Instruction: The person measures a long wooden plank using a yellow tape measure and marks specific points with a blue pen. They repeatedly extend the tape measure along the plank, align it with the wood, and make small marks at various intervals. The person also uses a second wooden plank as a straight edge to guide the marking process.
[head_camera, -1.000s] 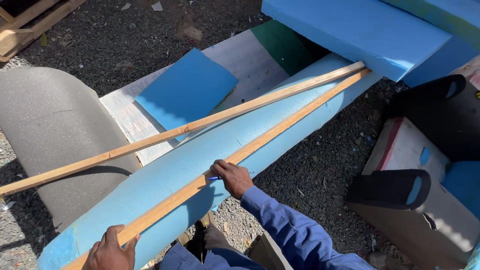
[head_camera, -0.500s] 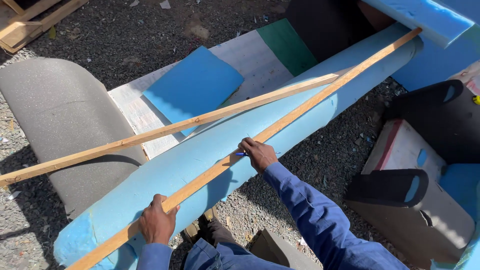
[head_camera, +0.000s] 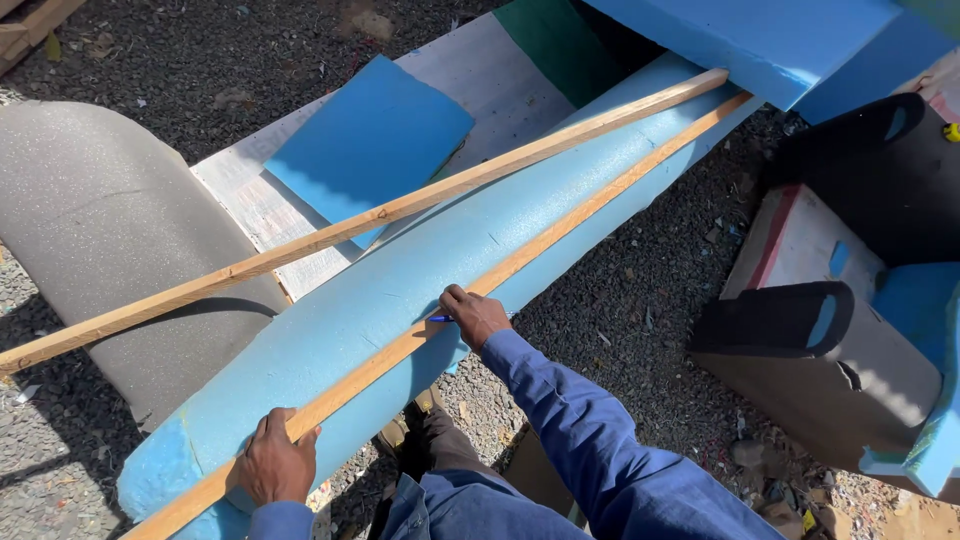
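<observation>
A long light-blue foam slab lies diagonally across the scene. A thin wooden strip rests along its near edge. My left hand presses down on the strip's lower end. My right hand holds a blue pen with its tip against the strip, near the middle of the foam. A second, wider wooden batten lies across the foam's far side, apart from both hands.
A small blue foam square sits on a white board. Grey curved foam lies at left. Black and blue padded furniture pieces stand at right on dark gravel. More blue foam overhangs at top right.
My left hand has shifted along the strip's lower end. My right hand has stayed with the pen at the strip while the view moved.
</observation>
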